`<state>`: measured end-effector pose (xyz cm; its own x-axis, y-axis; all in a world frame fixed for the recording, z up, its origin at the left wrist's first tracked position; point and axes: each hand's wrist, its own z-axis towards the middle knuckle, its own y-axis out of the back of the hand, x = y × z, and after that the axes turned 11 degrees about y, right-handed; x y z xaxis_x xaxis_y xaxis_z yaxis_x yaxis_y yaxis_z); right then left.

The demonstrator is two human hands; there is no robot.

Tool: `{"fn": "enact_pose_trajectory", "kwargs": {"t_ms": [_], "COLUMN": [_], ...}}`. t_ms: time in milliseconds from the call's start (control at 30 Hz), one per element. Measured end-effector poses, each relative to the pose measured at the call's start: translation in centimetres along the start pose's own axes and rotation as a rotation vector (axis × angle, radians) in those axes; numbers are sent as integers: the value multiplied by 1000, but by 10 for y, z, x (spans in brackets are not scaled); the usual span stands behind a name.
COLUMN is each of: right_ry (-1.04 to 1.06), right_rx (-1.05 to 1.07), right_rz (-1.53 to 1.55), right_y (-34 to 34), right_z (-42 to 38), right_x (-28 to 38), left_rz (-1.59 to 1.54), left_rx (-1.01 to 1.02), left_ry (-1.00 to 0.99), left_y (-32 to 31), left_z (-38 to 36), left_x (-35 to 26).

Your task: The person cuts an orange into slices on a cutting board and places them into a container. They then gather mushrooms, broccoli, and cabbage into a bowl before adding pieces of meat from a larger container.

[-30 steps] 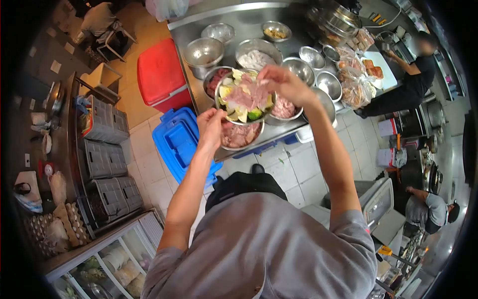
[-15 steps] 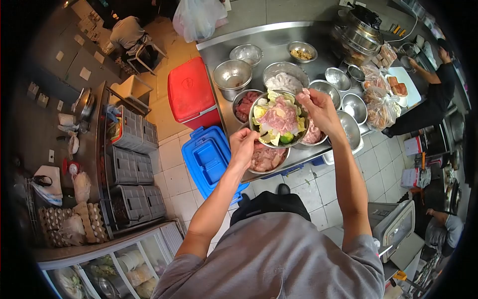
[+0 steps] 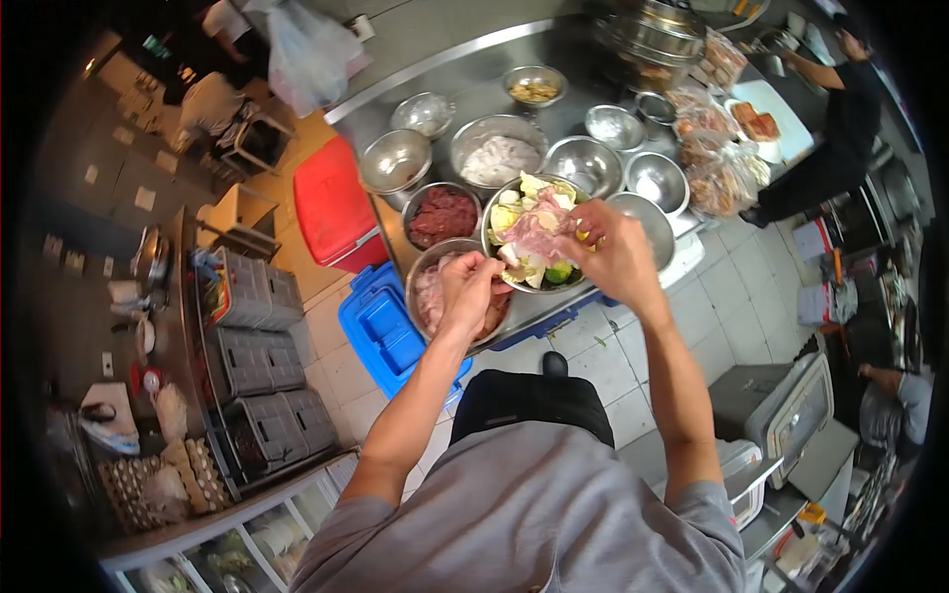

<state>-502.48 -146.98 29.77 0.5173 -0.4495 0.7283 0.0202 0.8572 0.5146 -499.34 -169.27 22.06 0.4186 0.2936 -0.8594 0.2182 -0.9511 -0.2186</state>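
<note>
A steel bowl with cabbage, broccoli and slices of pale pink meat [image 3: 534,229] is between my hands. My left hand [image 3: 471,287] pinches the bowl's near left rim, above a bowl of pale raw meat [image 3: 429,287]. Over the right side of the same bowl is my right hand [image 3: 615,249], its fingers bent together at the meat; whatever they hold is hidden. Dark red meat fills a bowl [image 3: 442,217] to the left, and a larger bowl behind holds whitish pieces [image 3: 499,158].
Several steel bowls stand on the steel table [image 3: 474,64]. Bagged food [image 3: 714,178] lies at the right, near a person in dark clothes [image 3: 840,124]. A red cooler [image 3: 331,203] and a blue lid [image 3: 390,331] are left of the table.
My right hand has come down from the bowl's upper right rim onto its contents. The view has shifted, and the table's bowls appear further left.
</note>
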Motion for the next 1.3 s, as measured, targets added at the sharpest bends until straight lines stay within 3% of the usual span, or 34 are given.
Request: {"fn": "enact_pose_trajectory", "kwargs": {"t_ms": [100,200,333,600,767,967,1100,1300], "right_ry": [-76,-315,-483,-493,-558,-799,-902,-1083], "right_rx": [-157,-307,-486,-957,-919,-970,-1236,-1534], "right_rz": [-62,114,290,162,-426,-769,-877,-1015], "right_y": [-4,-3,4,8,-4,-51,-122,-221], "right_z": [-27,-57,-97,-204,-286,-401,-505,-639], "right_x": [5,5,23,108,174,264,338,428], "left_rz": [31,109,166,288,420,642,778,902], "left_rx": [70,194,399,736,967,1241,1501,1692], "left_ry": [24,22,86,220,261,323,445,608], "left_y": [-11,-11,-12,-31,-43,-40,-15,44], "left_z": [-11,-7,-13,-64,-107,-190,-278,-422], "left_x": [1,11,23,51,94,155,225,326]}}
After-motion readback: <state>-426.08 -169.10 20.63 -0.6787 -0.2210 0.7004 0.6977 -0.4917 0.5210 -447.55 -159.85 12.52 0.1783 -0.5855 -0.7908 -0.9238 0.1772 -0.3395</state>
